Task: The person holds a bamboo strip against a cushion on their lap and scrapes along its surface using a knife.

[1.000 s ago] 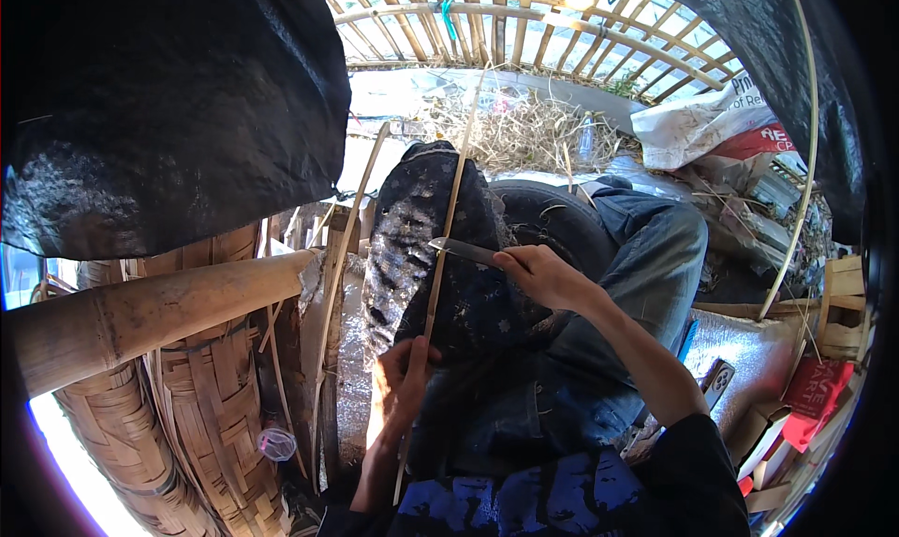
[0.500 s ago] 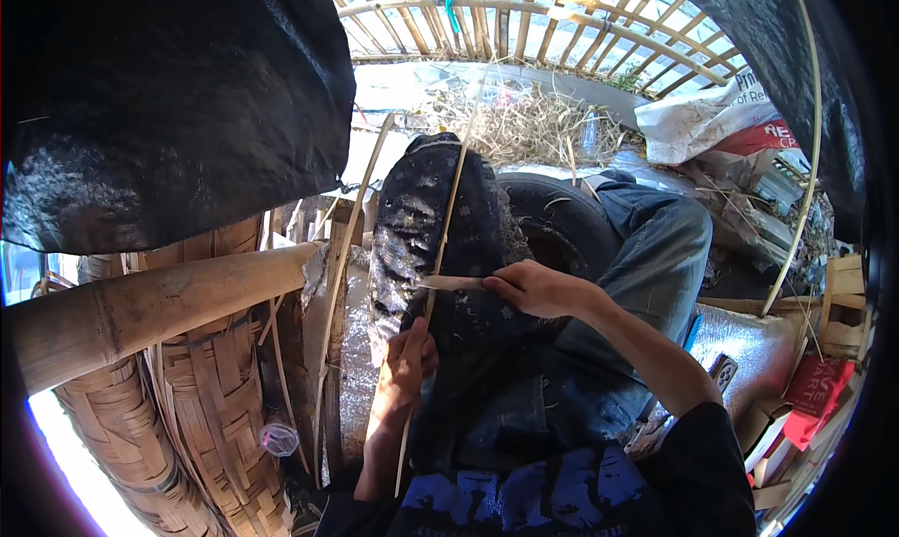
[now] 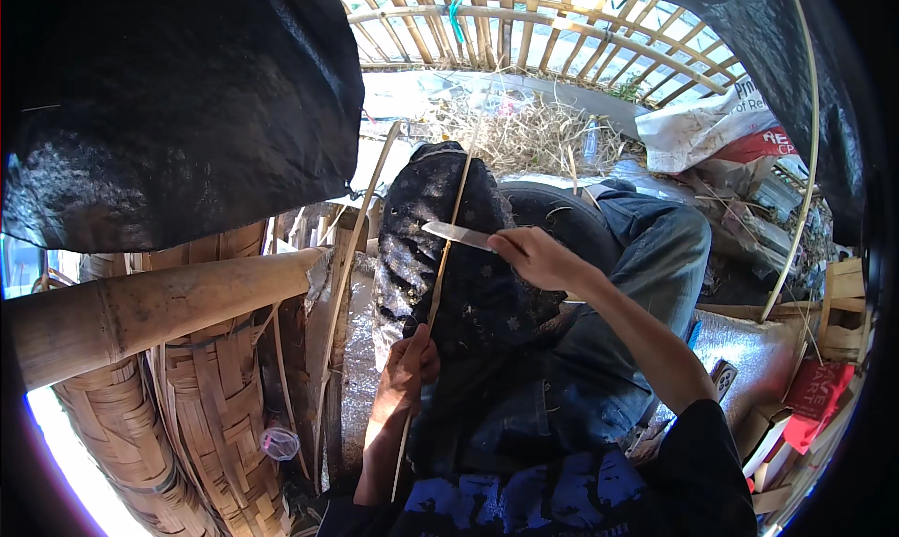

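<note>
My left hand [image 3: 410, 361] is closed round the lower part of a long thin bamboo strip [image 3: 455, 217], which runs up and away over my thigh. In my right hand [image 3: 536, 256] is a knife [image 3: 457, 235], its pale blade pointing left and lying across the strip well above my left hand. Beneath both lies a dark patterned cloth [image 3: 403, 209], covering my leg and dusted with pale specks. The knife's handle is hidden in my right fist.
A thick bamboo pole [image 3: 169, 308] juts in from the left above woven bamboo baskets [image 3: 197, 406]. Black plastic sheeting [image 3: 187, 116] hangs at upper left. Beyond my leg are a tyre [image 3: 562, 219], a heap of shavings [image 3: 524, 134] and a slatted bamboo fence [image 3: 562, 22].
My right hand and the knife have moved up along the strip, away from my left hand. My left hand stays in nearly the same place, still gripping the strip.
</note>
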Demonstrator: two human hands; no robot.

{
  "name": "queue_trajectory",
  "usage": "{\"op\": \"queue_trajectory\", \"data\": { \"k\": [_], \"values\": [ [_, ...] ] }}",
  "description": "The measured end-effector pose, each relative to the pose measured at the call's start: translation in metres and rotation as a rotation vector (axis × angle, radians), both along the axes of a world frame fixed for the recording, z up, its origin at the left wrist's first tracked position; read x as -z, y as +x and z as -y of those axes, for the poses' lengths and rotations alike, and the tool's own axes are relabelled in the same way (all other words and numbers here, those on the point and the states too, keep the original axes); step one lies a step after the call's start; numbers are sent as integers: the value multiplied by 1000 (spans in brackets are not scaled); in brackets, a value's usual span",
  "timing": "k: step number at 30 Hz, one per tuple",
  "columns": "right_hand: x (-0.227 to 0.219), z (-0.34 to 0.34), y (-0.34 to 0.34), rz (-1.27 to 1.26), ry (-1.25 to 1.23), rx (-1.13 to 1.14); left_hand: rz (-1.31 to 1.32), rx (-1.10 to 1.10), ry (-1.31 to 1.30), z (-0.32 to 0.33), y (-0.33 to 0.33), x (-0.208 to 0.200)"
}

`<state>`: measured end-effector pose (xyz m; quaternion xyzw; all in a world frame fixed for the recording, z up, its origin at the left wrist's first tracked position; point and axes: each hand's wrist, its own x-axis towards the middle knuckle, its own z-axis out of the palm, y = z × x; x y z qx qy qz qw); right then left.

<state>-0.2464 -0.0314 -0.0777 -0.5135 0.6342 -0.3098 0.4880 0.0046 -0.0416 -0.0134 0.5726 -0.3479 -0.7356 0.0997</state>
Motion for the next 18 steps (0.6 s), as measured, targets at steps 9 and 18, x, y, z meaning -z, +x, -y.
{"op": "queue_trajectory", "data": {
  "k": [9, 18],
  "values": [
    [0, -4, 11, -1, 61, -29, 5, 27, 4, 0, 0, 1],
    [-22, -20, 22, -15, 221, -288, 2, -34, 15, -2, 0, 9]
  ]
}}
